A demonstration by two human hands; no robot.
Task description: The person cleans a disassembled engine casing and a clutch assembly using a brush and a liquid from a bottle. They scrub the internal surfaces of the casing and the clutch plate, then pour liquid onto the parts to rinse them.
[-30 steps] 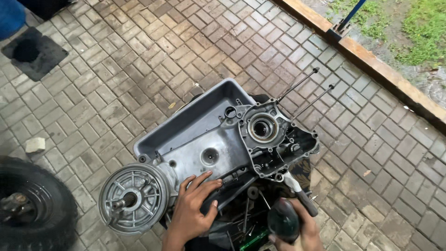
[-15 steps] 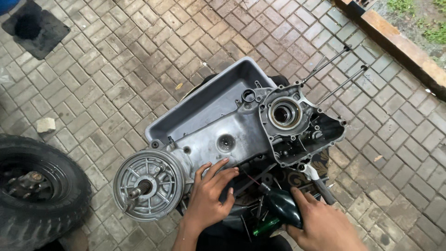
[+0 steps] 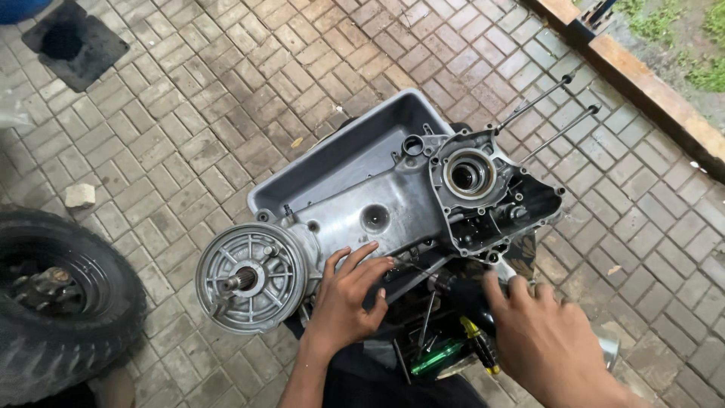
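While propped on the brick paving, engine casing steadied by left hand, fingers spread flat on its lower edge. Right hand wrapped over a black tool just below the casing. Tyre lying well apart, far left.

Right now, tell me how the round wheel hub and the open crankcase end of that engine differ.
The wheel hub is a closed round disc with ribs like spokes and a shaft stub at its centre; the crankcase end is an open, irregular housing showing a bearing ring and inner parts. The hub lies at the casing's near left end, beside the left hand; the crankcase end lies to the right, above the right hand. Both are dull grey metal on one casing.
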